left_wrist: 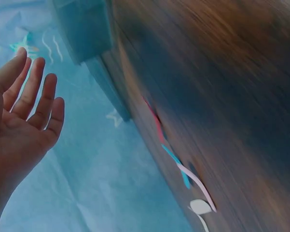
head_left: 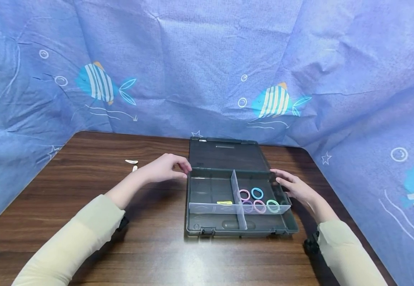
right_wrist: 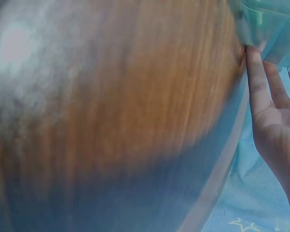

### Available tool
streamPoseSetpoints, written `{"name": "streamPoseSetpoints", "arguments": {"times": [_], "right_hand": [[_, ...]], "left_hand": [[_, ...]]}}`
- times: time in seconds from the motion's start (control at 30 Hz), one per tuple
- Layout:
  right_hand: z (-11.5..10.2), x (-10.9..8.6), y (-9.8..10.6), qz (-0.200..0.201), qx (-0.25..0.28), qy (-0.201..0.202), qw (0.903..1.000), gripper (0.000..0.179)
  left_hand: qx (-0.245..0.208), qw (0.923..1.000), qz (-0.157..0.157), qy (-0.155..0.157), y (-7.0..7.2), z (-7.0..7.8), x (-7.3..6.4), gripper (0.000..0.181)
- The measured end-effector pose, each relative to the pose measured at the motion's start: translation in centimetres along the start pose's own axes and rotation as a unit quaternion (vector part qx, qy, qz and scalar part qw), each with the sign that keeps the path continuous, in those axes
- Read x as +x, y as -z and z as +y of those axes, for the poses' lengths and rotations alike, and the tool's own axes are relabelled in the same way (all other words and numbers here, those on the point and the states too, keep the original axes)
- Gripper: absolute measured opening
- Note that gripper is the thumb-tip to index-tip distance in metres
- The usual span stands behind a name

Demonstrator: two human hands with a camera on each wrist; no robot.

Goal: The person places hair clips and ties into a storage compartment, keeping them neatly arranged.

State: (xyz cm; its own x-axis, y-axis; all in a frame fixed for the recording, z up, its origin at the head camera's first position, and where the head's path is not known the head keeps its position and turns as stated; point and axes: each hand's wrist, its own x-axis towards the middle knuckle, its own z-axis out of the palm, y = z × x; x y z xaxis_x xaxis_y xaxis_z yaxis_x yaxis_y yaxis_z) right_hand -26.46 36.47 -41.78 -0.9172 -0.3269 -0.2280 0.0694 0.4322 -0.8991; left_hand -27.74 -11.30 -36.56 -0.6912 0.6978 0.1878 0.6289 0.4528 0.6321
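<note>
A dark see-through organizer box lies on the table with its lid folded back. Inside, a yellow hair clip is in the left rear compartment; several coloured hair ties sit right of the divider. By the box's left rear corner is my left hand, fingers loosely bent around nothing; whether its fingertips touch the box I cannot tell. My right hand rests its fingertips against the right side, fingers mostly straight in the right wrist view.
Two pale hair clips lie left of the box, beyond my left forearm. Thin red, blue and pink pieces lie in a row in the left wrist view, near a white one. A blue fish-print cloth hangs behind the wooden table.
</note>
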Motion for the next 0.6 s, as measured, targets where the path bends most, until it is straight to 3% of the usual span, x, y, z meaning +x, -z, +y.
{"name": "streamPoseSetpoints", "arguments": {"times": [0.33, 0.6], "right_hand": [[-0.3, 0.0, -0.1, 0.001, -0.001, -0.006, 1.0, 0.051], [-0.3, 0.1, -0.1, 0.002, -0.003, -0.008, 1.0, 0.052]], "left_hand": [[0.012, 0.9982, 0.039, 0.044, 1.5, -2.9, -1.8, 0.019], [0.019, 0.9959, 0.052, 0.071, 1.8, -5.3, -2.7, 0.018]]}}
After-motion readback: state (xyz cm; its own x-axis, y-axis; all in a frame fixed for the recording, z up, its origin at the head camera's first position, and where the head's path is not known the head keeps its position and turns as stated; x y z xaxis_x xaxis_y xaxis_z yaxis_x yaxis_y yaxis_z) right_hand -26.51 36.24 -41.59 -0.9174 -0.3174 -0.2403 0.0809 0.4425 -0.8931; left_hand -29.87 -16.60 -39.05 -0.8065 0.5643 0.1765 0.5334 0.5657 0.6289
